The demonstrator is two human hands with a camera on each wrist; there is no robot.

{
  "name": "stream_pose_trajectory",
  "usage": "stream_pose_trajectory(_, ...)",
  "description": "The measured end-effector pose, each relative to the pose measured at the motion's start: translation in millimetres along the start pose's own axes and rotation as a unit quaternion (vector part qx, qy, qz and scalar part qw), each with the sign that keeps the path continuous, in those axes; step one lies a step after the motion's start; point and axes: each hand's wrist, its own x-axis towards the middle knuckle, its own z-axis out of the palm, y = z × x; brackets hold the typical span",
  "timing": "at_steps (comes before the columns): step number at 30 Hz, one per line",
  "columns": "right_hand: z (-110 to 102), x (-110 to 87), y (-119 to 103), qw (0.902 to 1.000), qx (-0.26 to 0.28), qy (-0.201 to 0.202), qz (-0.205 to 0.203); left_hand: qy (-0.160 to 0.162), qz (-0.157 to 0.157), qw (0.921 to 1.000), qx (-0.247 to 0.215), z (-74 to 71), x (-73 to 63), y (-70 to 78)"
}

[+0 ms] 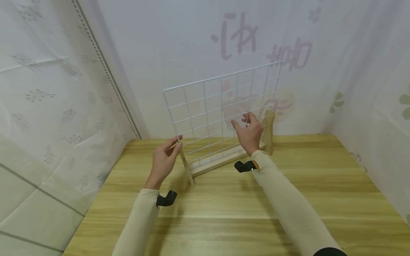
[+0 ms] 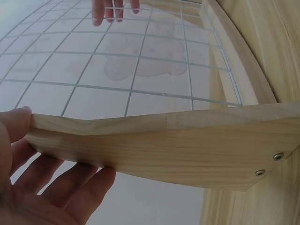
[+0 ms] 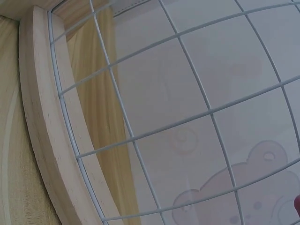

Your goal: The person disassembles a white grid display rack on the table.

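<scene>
A white wire grid panel stands upright, slightly tilted, in a pale wooden stand made of a bottom rail and two side pieces. My left hand grips the upper end of the left side piece, with the thumb on one side and the fingers under the other in the left wrist view. My right hand is at the right half of the grid, thumb and forefinger apart. Its fingertips show by the wires in the left wrist view; whether they press on a wire is unclear.
The stand rests on a wood-grain table near its back edge. Its right side piece stands beyond my right hand. A printed pale curtain hangs close behind, with more patterned cloth at the left.
</scene>
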Motion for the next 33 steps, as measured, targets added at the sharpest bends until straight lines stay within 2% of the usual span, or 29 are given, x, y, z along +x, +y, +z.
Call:
stream_pose_trajectory(4, 1.4, 0.2, -1.7, 0.9999, -0.003, 0.014, -0.004, 0.001, 0.003, 1.0, -0.005, 0.1, -0.1, -0.6)
stream_pose_trajectory(9, 1.8, 0.8, -0.6, 0.9999, -0.003, 0.008, -0.01, 0.005, -0.001, 0.9999, -0.013, 0.5, -0.4, -2.0)
stream_pose_trajectory(15, 1.1, 1.1, -0.1, 0.9995, -0.023, 0.007, -0.02, 0.003, -0.009, 0.9999, 0.008, 0.1, -1.8, -0.9)
stream_pose_trajectory(25, -3.0, 3.8, -4.9, 0.9993, -0.022, 0.007, -0.03, 0.008, 0.013, 0.9999, -0.007, 2.4, 0.2, -1.4)
stream_pose_trajectory(33, -1.6, 5.5, -1.3, 0.9992, -0.031, 0.009, -0.024, 0.003, -0.011, 0.9999, -0.002, 2.5, 0.3, -2.4)
